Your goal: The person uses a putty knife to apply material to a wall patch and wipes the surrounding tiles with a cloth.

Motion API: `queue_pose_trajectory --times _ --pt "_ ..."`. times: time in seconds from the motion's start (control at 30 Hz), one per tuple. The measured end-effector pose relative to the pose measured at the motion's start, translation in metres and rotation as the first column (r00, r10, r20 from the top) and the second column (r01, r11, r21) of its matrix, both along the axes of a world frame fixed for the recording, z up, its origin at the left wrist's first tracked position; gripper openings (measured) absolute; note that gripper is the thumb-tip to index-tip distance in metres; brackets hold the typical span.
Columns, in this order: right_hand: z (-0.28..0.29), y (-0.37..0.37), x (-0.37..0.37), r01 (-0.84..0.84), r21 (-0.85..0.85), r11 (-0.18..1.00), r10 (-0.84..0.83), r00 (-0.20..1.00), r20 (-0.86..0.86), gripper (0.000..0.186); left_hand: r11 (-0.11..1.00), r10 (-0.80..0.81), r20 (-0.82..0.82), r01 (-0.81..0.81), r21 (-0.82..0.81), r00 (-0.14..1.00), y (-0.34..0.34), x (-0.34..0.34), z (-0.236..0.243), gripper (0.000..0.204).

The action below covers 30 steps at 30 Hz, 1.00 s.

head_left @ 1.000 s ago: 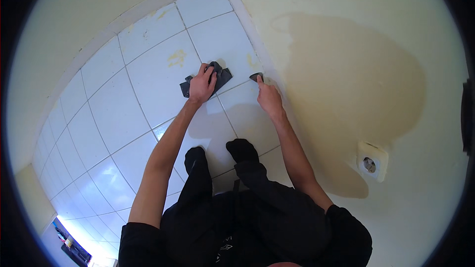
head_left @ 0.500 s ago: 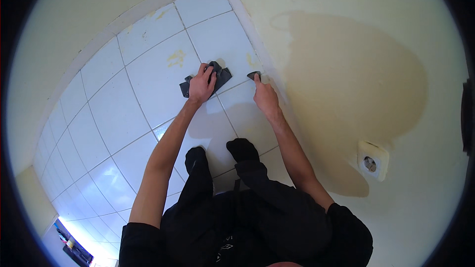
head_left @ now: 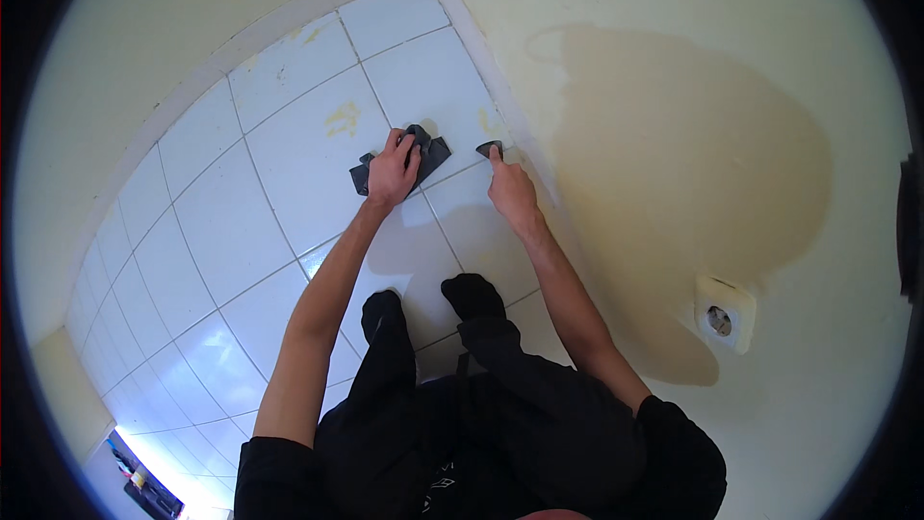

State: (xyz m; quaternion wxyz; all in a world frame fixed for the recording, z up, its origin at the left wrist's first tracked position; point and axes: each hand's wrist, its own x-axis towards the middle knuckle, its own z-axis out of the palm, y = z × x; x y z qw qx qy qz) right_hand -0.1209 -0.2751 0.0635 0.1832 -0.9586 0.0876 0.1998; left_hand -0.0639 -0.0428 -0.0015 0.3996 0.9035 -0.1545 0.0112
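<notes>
My left hand point(head_left: 393, 173) is closed on a crumpled black cloth point(head_left: 436, 156), pressing it against the white tiled floor point(head_left: 308, 169). Further right, close to the wall's base, my right hand point(head_left: 514, 193) grips a small dark scraper point(head_left: 489, 149). The index finger stretches along this tool, whose flared edge touches or nearly touches the tile; its handle is hidden in the hand. Just beyond the scraper is a yellowish stain point(head_left: 488, 121) on the tile. A larger yellow stain point(head_left: 342, 119) lies beyond the cloth, to its left.
A cream wall point(head_left: 654, 173) with a pale skirting strip point(head_left: 481, 48) borders the floor on the right. On that wall sits a socket point(head_left: 720, 320). My feet in black socks point(head_left: 472, 297) stand on the tiles between my arms. More yellow marks point(head_left: 313, 36) show near the far wall.
My right hand and the scraper have shifted slightly left and toward me. My left hand stays on the cloth in nearly the same place.
</notes>
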Motion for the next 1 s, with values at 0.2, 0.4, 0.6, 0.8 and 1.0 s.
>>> queue_pose_trajectory --times 0.2,0.4,0.6,0.8,1.0 --pt "-0.001 0.001 0.000 -0.003 0.012 1.000 0.003 1.000 0.000 0.055 1.000 0.004 0.033 -0.004 0.005 0.999 0.000 0.000 0.000 0.022" --pt "-0.003 -0.003 -0.003 -0.030 -0.001 1.000 0.030 0.999 0.013 0.053 1.000 0.003 0.025 -0.003 -0.009 1.000 -0.001 -0.001 -0.001 0.022" --pt "-0.008 -0.002 0.004 -0.004 -0.040 0.999 0.006 0.999 0.038 0.055 1.000 -0.002 0.015 0.002 -0.002 1.000 -0.002 0.000 0.000 0.023" --pt "-0.001 0.005 0.001 -0.012 -0.042 0.999 0.013 0.999 0.030 0.049 1.000 0.002 0.005 -0.002 -0.006 1.000 0.001 -0.001 0.000 0.024" --pt "-0.002 0.005 -0.001 0.008 -0.036 0.999 -0.007 1.000 0.013 0.052 1.000 0.001 0.014 -0.001 -0.001 1.000 0.001 -0.001 0.000 0.023"
